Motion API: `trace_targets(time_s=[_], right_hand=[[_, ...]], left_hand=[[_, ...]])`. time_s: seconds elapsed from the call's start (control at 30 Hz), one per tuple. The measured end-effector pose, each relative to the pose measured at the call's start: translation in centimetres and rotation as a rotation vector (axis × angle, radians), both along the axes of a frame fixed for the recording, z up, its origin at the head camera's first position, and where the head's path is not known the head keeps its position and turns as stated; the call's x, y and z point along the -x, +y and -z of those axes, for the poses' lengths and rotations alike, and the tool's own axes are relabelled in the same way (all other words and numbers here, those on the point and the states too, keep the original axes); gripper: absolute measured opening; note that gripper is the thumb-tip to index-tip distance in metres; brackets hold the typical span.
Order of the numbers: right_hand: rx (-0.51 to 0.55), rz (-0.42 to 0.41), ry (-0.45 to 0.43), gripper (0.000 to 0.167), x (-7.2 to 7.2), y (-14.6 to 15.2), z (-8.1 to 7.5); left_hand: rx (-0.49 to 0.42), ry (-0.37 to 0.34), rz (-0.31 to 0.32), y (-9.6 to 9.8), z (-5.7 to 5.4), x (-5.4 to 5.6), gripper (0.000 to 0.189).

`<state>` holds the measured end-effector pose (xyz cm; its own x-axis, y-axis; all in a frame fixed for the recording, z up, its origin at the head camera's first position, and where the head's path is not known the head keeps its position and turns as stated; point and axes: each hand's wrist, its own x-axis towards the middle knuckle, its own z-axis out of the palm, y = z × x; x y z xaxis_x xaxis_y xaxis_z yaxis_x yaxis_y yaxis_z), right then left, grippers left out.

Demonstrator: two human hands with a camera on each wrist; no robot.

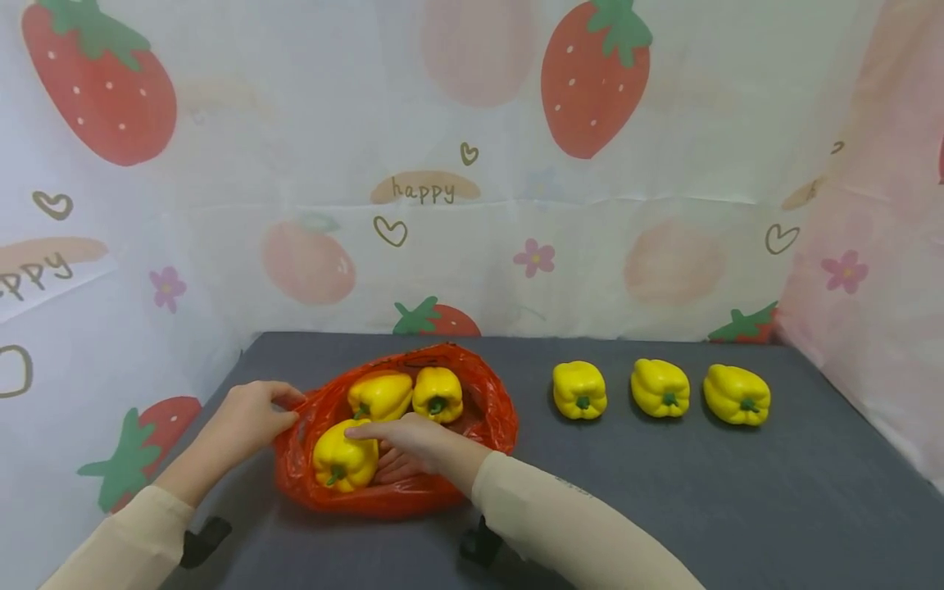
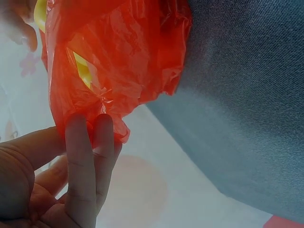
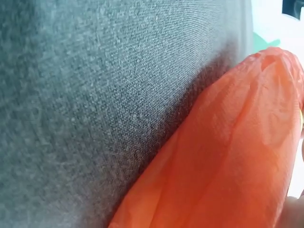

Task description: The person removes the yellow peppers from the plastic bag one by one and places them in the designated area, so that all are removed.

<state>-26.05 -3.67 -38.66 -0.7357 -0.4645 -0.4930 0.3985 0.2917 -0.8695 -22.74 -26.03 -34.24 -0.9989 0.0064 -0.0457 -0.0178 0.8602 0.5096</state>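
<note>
A red plastic bag lies with its mouth spread, and yellow bell peppers sit inside it. My left hand pinches the bag's left rim; in the left wrist view its fingers press the thin film. My right hand reaches into the bag beside the front-left yellow bell pepper. Its straight thumb lies over that pepper's top, and the other fingers extend along the right side, partly in shadow. Behind are two more bell peppers, one at the left and one at the right.
Three more yellow bell peppers, at the left, middle and right, stand in a row on the right of the dark grey table. A strawberry-print cloth hangs along the back and sides.
</note>
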Motion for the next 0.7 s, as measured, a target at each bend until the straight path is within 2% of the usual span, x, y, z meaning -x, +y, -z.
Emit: trace_targets(time_s=[0.3, 0.57, 0.7], right_hand=[[-0.074, 0.043, 0.049, 0.071, -0.18, -1.04, -0.09], [0.003, 0.058, 0.008, 0.069, -0.45, -0.85, -0.25], [0.028, 0.050, -0.009, 0.075, -0.43, -0.30, -0.45]], left_hand=[[0.006, 0.015, 0.009, -0.10, -0.24, -0.16, 0.031], [-0.011, -0.001, -0.001, 0.08, -0.25, -0.27, 0.030], [-0.011, -0.014, -0.009, 0.08, -0.23, -0.27, 0.031]])
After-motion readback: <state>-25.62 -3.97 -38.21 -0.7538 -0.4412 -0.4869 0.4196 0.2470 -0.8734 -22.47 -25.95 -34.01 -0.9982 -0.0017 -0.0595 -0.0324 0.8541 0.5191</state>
